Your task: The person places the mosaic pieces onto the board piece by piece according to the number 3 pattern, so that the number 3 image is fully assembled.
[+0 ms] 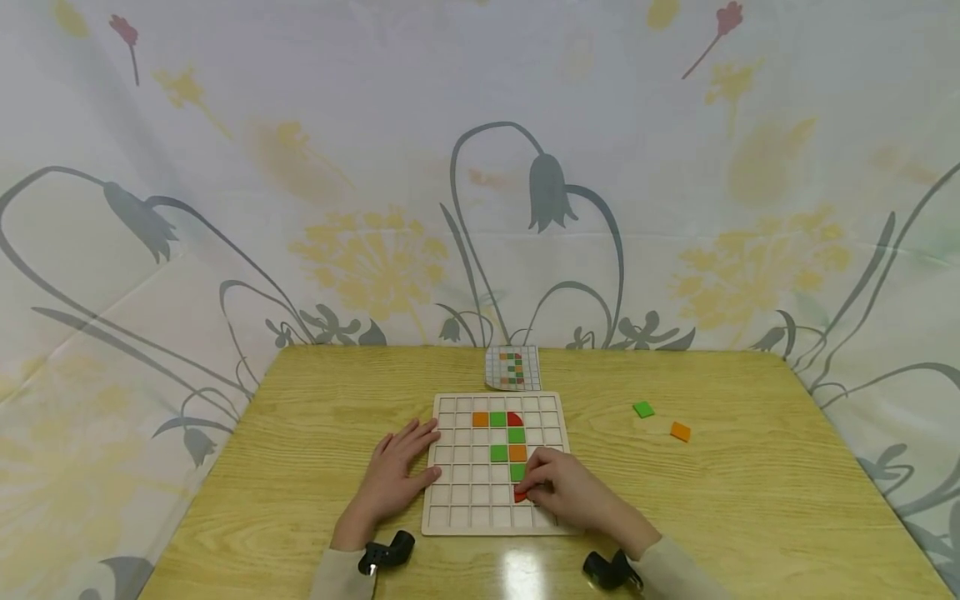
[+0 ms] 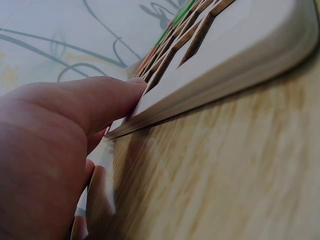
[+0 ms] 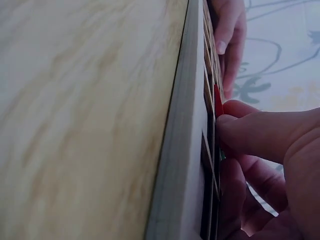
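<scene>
A wooden grid board (image 1: 450,522) lies on the table with colored tiles in some of its cells. My left hand (image 1: 397,473) rests along the board's left edge, fingers fairly straight. In the left wrist view its thumb (image 2: 117,95) touches the rim. Over the lower right of the grid, my right hand (image 1: 570,492) pinches a red tile (image 1: 519,494) between thumb and fingers, at a cell just below a green tile (image 1: 517,472). The right wrist view shows this red tile (image 3: 218,101) at the grid, partly covered by the fingertips.
A pattern card (image 1: 512,368) with a small colored grid lies behind the board. Right of the board are a loose green tile (image 1: 643,409) and a loose orange tile (image 1: 680,432). A flowered cloth (image 1: 375,167) hangs behind the wooden table (image 1: 750,500).
</scene>
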`<state>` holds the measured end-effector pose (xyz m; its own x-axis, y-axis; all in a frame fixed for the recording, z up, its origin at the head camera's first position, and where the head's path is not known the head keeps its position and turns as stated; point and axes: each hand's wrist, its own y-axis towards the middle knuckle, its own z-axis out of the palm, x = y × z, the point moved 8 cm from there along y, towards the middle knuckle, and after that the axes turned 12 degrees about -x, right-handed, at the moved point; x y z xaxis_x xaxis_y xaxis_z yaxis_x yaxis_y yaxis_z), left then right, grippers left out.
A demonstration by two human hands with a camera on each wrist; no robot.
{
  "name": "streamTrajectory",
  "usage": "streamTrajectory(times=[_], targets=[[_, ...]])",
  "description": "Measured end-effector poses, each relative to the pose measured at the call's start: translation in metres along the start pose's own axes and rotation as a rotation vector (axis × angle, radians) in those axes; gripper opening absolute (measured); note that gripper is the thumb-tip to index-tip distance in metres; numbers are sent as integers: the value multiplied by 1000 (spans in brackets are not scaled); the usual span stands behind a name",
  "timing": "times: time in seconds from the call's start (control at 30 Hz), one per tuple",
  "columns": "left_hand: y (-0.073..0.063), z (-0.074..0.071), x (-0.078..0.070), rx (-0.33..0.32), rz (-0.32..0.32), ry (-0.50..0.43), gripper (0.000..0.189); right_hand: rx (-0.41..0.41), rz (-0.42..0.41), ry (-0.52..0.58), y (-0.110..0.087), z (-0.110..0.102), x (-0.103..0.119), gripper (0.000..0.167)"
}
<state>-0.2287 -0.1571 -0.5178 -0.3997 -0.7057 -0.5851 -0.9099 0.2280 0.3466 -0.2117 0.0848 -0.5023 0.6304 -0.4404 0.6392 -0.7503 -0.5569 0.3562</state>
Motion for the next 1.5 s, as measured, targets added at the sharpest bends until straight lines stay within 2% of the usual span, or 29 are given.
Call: streamTrajectory(times=[0.37,0.63,0.93,1.23,1.5], targets=[[0,0,0,-3,10,1,58,-17,-83,-25,3,-1,6,15],[0,-1,-1,-20,24,4,58,-16,12,-39,3,-5,1,17],[0,2,2,15,-1,11,58,-28,-18,11,4,-5,1,18],[0,2,2,23,-3,3,58,9,53,11,1,-3,1,16],[0,2,2,8,8,2,58,25,69,2,1,-3,4,15]])
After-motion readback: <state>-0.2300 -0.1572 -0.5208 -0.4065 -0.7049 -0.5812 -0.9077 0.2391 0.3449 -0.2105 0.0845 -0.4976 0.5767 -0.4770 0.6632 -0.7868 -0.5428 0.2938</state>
